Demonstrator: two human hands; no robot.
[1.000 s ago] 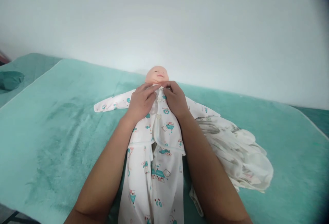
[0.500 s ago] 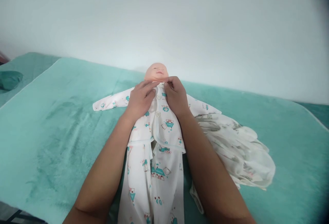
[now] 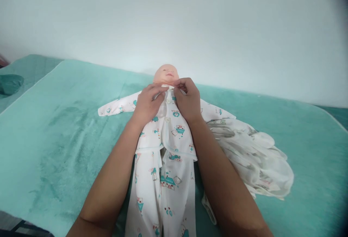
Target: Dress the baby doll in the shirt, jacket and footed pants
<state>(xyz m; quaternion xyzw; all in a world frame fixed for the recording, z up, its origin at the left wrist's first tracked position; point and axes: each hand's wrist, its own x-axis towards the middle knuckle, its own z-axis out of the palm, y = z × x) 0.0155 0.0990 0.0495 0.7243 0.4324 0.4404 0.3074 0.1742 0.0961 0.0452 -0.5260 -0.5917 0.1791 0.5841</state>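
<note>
A baby doll (image 3: 165, 73) lies on its back, its head toward the wall. It wears a white printed shirt (image 3: 178, 131) with buttons down the front, over matching trousers (image 3: 178, 193). At the neck, my left hand (image 3: 149, 102) pinches one side of the collar between thumb and fingers. My right hand (image 3: 187, 99) grips the collar's other side, its index finger and thumb close under the doll's chin. The fingertips of both hands nearly meet there. Lower down, the shirt's front edges overlap, and the hem parts slightly over the trousers. Both sleeves lie spread outward.
A crumpled heap of white printed cloth (image 3: 255, 157) lies to the right, partly behind my right forearm. Everything rests on a green plush sheet (image 3: 67, 139). A white wall (image 3: 174, 23) rises behind it. Dark bars (image 3: 24, 228) show below the sheet's near left edge.
Both hands stay at the collar with almost the same hold. My right hand has shifted very slightly up. The whole view has moved a little.
</note>
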